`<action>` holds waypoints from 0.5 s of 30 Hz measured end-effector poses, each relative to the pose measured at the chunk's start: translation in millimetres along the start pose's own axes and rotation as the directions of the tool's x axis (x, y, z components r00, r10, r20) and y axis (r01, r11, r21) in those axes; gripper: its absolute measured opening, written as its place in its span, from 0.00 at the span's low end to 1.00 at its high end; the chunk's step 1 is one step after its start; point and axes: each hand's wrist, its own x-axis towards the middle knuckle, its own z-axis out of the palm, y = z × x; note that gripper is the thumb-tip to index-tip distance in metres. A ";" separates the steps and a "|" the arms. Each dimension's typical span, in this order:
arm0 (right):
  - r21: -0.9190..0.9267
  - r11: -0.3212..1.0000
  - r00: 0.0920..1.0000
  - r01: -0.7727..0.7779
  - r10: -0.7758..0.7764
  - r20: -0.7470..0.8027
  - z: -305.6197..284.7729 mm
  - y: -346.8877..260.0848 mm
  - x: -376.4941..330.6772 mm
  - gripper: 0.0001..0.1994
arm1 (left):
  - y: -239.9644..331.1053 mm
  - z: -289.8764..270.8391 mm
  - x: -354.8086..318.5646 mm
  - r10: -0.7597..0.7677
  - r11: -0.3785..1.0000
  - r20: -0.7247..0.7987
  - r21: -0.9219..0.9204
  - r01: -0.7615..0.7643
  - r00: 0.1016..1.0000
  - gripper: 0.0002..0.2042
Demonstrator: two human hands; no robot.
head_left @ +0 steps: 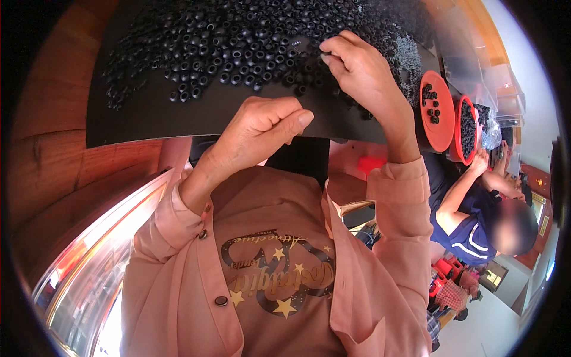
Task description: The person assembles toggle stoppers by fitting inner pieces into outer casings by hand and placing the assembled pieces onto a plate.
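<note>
On the black mat, the right hand pinches black rings; the left hand is fisted.

A black mat is spread over the table, and a heap of small black rings is piled on it. The left hand is held closed at the mat's near edge, thumb pressed to forefinger. The right hand is laid on the rings, fingertips bent down among them. Two red dishes with more rings are seen at the right, beside a seated person.
</note>
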 end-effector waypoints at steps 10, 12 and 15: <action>-0.109 0.994 0.990 -0.015 0.030 0.135 10.8 -10.7 13.3 0.07 | -1.4 0.3 0.3 -0.004 1.000 0.022 0.004 0.004 1.000 0.14; -0.129 0.992 0.987 -0.012 0.033 0.156 8.4 -11.9 15.9 0.07 | -0.8 -1.1 0.0 -0.020 1.000 0.029 0.007 0.020 0.999 0.14; -0.172 0.985 0.982 -0.017 0.049 0.181 7.5 -13.5 18.5 0.07 | 0.6 -2.0 0.9 -0.036 0.999 0.040 0.012 0.035 0.999 0.14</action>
